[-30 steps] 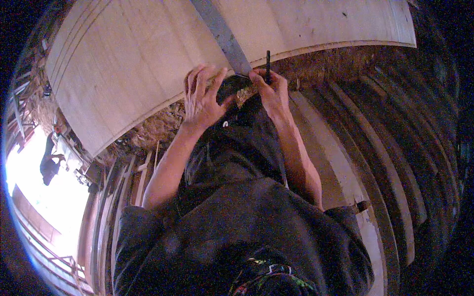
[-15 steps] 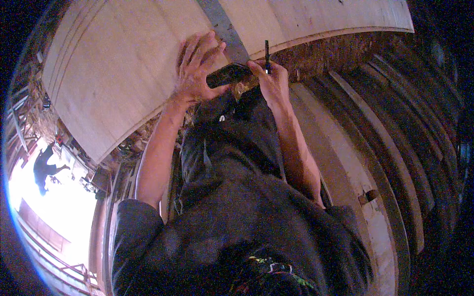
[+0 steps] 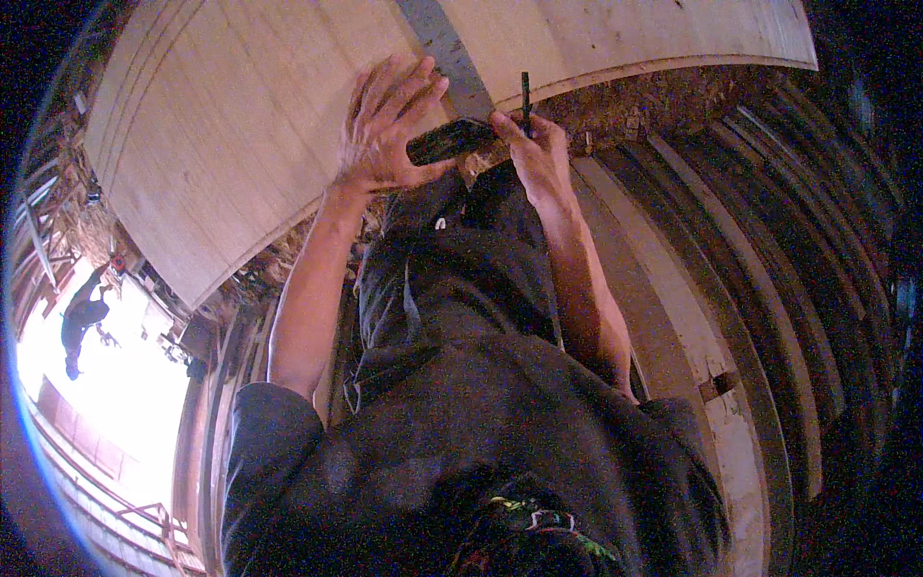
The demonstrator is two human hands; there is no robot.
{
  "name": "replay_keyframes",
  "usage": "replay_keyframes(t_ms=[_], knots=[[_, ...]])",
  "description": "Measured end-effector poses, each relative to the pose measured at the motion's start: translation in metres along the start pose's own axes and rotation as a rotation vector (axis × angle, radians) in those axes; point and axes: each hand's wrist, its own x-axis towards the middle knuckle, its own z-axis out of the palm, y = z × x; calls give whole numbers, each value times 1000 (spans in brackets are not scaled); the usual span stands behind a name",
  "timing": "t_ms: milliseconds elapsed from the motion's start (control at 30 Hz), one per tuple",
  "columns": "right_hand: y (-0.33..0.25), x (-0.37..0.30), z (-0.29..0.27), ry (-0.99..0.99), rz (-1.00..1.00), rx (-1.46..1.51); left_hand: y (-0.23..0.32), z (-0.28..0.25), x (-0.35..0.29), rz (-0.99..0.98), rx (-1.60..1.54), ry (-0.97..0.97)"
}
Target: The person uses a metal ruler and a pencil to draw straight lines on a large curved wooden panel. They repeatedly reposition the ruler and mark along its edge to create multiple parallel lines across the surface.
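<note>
A pale wooden board lies before me, its near edge curved by the lens. Across it runs the grey blade of what looks like a try square, whose dark stock sits along the board's near edge. My left hand has its thumb at the stock and its fingers spread over the board beside the blade. In my right hand a thin dark pencil stands up between the fingers. My right thumb and forefinger meet near the stock's right end. The pencil's lower end is hidden.
Several long timber planks lie side by side to my right. Wood shavings show beneath the board. At the far left, a person in dark clothes appears against a bright opening.
The view has shifted slightly, so the board and both hands appear a little farther right. The left fingers have changed position slightly; both hands stay at the square.
</note>
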Motion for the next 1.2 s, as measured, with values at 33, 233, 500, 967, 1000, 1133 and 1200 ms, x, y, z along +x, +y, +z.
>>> replay_keyframes(t_ms=[33, 233, 500, 967, 1000, 1133, 1200], knots=[[1, 1, 1, 2, -9, 20, 1, -1, 1, 2, -2, 4], [-3, -2, 4, 33, -9, -38, -1, 3, 0, 0, 17, 21], [-2, -3, 8, 88, -102, -80, -5, 2, 1, 27, 34, 14], [-1, -4, 11, 78, -102, -142, -5, -1, -2, 9, 80, 5], [-1, -3, 12, 76, -108, -124, -6, -1, -2, 10, 82, 5], [-5, -5, 14, 72, -59, -115, -7, -1, -3, 3, 85, 0], [-11, -10, 17, 109, -71, -134, -8, -1, -3, 2, 81, 2]])
